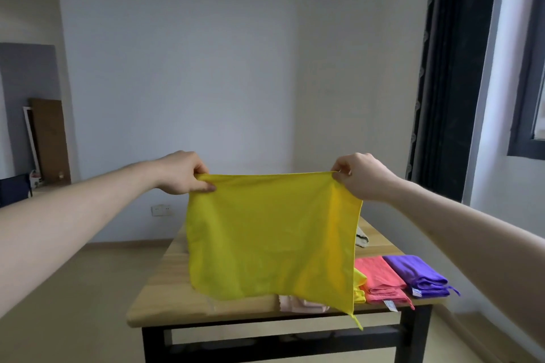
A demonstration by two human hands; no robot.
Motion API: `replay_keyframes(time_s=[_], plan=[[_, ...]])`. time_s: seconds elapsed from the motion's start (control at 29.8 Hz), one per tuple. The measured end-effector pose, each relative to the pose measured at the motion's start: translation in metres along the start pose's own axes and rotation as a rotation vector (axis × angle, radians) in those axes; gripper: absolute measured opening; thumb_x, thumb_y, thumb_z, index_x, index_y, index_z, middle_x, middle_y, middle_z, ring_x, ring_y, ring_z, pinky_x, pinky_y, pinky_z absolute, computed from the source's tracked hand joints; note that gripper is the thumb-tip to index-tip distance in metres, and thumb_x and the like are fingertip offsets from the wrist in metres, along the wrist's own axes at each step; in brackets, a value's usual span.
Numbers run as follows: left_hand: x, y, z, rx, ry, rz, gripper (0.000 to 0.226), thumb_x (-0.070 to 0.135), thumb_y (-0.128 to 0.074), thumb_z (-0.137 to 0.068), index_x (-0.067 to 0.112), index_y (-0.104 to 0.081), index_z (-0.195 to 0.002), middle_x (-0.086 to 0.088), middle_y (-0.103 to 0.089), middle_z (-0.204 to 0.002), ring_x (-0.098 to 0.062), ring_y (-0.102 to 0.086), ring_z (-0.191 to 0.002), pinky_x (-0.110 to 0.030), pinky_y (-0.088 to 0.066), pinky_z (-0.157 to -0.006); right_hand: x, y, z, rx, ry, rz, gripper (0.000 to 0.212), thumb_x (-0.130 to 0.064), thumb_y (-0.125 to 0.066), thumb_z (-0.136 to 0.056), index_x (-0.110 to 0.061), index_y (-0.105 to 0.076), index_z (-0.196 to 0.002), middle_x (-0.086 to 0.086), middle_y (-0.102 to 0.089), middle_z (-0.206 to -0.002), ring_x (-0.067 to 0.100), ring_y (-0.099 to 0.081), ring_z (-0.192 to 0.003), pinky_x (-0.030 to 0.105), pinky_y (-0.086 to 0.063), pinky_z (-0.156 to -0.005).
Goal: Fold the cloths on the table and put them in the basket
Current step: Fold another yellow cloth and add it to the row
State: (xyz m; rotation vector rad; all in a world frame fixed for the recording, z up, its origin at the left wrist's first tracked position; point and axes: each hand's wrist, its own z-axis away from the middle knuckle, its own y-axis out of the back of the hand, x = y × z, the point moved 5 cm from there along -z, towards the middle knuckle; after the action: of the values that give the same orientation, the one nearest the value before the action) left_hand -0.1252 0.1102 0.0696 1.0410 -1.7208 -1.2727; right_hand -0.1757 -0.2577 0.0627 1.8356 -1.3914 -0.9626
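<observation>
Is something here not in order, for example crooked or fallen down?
Nothing fell. The yellow cloth hangs slightly askew between the left hand and right hand, its lower right corner dipping lowest. Folded red cloth and purple cloth lie neatly.

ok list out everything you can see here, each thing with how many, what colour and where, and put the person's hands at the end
yellow cloth: 1, yellow, held up spread out above the table
folded cloths: 3 in a row at the table's near right edge, purple outermost, pink beside it, yellow mostly hidden behind the held cloth
pale cloth: 1, light pink, near table edge, partly hidden
beige item: 1, far right of table, mostly hidden, cannot tell what
table: 1, light wood top, black legs
curtain: 1, dark, right side by the window
wooden board: 1, brown, leaning on left wall
wall socket: 1, white, low on back wall
left hand: pinches cloth's top left corner
right hand: pinches top right corner
</observation>
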Motion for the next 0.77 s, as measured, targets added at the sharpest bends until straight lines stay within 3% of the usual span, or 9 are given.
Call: replay_keyframes(time_s=[0.23, 0.37, 0.47, 0.57, 0.64, 0.77], plan=[[-0.017, -0.008, -0.010, 0.036, 0.111, 0.083, 0.044, 0.045, -0.066, -0.095, 0.009, -0.060, -0.071, -0.001, -0.047, -0.064, -0.019, -0.043, -0.062, -0.031, -0.031, -0.059, 0.018, -0.006, -0.004, -0.104, -0.077, 0.050, 0.014, -0.038, -0.065, -0.093, -0.028, -0.075, -0.094, -0.005, -0.070, -0.094, 0.018, -0.066, -0.089, 0.038, -0.059, -0.083], [-0.016, -0.015, -0.024, 0.112, 0.192, 0.321, 0.026, 0.034, -0.064, -0.098, 0.012, -0.075, -0.088, -0.006, -0.068, -0.070, -0.014, -0.064, -0.060, -0.025, -0.041, -0.058, 0.027, -0.006, -0.019, -0.109, -0.117, 0.095, 0.009, -0.039, -0.067, -0.090, -0.036, -0.072, -0.084, -0.006, -0.071, -0.095, 0.020, -0.066, -0.089, 0.039, -0.060, -0.082], [-0.013, -0.010, -0.040, 0.238, 0.236, 0.671, 0.018, 0.022, -0.062, -0.100, 0.007, -0.072, -0.105, -0.004, -0.069, -0.078, -0.007, -0.069, -0.056, -0.025, -0.046, -0.058, 0.030, 0.005, -0.034, -0.054, -0.134, 0.124, 0.008, -0.038, -0.065, -0.090, -0.036, -0.069, -0.083, -0.005, -0.072, -0.093, 0.023, -0.067, -0.087, 0.038, -0.060, -0.079], [-0.011, 0.003, -0.055, 0.320, 0.237, 0.877, 0.019, 0.016, -0.062, -0.101, 0.005, -0.069, -0.115, -0.006, -0.073, -0.092, -0.012, -0.074, -0.069, -0.030, -0.057, -0.077, 0.030, 0.023, -0.048, 0.065, -0.148, 0.059, 0.011, -0.032, -0.062, -0.093, -0.030, -0.073, -0.093, -0.002, -0.071, -0.083, 0.027, -0.068, -0.086, 0.037, -0.059, -0.080], [-0.006, 0.013, -0.062, 0.362, 0.210, 0.924, 0.017, 0.015, -0.062, -0.100, 0.006, -0.070, -0.112, -0.009, -0.074, -0.099, -0.017, -0.074, -0.082, -0.036, -0.057, -0.091, 0.033, 0.037, -0.054, 0.158, -0.144, 0.016, 0.012, -0.030, -0.061, -0.094, -0.028, -0.073, -0.098, 0.001, -0.072, -0.091, 0.029, -0.067, -0.092, 0.038, -0.058, -0.081], [0.007, 0.026, -0.054, 0.411, 0.134, 0.980, 0.013, 0.019, -0.063, -0.100, 0.010, -0.072, -0.101, -0.009, -0.073, -0.107, -0.021, -0.072, -0.096, -0.029, -0.054, -0.089, 0.036, 0.056, -0.047, 0.281, -0.118, -0.044, 0.017, -0.029, -0.060, -0.095, -0.022, -0.074, -0.103, 0.003, -0.072, -0.103, 0.029, -0.064, -0.098, 0.038, -0.054, -0.084]])
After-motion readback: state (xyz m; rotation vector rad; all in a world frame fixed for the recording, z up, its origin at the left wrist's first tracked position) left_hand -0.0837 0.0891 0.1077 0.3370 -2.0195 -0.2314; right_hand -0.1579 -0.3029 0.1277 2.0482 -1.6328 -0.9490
